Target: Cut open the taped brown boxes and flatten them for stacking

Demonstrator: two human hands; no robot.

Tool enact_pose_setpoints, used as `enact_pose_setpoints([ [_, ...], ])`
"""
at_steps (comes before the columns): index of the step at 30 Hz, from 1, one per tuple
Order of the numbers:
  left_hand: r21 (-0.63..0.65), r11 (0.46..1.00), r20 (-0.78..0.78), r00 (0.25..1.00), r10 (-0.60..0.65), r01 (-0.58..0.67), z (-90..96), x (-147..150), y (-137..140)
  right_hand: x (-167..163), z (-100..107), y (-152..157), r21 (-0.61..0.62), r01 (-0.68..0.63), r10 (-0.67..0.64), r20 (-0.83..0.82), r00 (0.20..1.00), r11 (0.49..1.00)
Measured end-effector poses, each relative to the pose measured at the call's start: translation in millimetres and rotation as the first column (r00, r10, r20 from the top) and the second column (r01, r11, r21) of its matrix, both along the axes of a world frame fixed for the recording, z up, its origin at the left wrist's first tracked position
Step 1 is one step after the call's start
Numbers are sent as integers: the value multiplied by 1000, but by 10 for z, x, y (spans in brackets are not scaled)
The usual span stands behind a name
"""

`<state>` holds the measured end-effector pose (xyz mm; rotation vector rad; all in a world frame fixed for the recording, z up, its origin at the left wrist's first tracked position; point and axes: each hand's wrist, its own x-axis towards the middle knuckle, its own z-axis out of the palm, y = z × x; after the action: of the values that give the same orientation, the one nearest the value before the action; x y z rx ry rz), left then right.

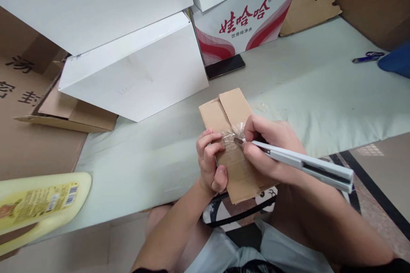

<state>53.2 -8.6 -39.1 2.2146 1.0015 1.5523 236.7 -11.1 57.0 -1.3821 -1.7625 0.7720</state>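
Small cardboard box (238,172) sits at the near edge of the table (153,158), its lower end jutting past it. Left hand (209,162) grips the box's left side; right hand (272,145) is closed round a white cutter (288,158), blade tip at the clear tape (228,138). Box looks light, fairly stiff, likely to dent if squeezed; tape probably slick. Best hold: side edges, clear of the blade. Cutter likely light, rigid; take it by the handle.

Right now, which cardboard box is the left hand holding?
The small brown cardboard box with clear shiny tape across it; the left hand grips its side. No hand touches the others.
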Motion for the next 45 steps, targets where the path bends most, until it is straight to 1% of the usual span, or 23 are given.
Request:
enact_pose_setpoints([
  [10,-14,1000,-17,1000,15,-15,9,-7,-7,-1,7,6,7,10,-10,6,1000,1000],
  [19,-12,1000,18,1000,7,-7,-9,7,-7,-7,1,2,2,4,-4,-16,1000,1000],
  [26,-21,999,-41,999,31,-32,-10,-19,-9,-1,-3,2,-12,8,-8,-15,1000,1000],
  [39,-21,999,-22,999,25,-25,-12,-5,-14,-10,11,9,0,15,-15,-21,1000,1000],
  [42,-24,1000,-7,1000,17,-17,-8,-4,-13,-10,11,5,-15,31,-31,-17,999,999],
  [45,-17,1000,1,1000,20,-20,-6,-3,-9,-12,11,5,-38,85,-87,-57,995,996],
])
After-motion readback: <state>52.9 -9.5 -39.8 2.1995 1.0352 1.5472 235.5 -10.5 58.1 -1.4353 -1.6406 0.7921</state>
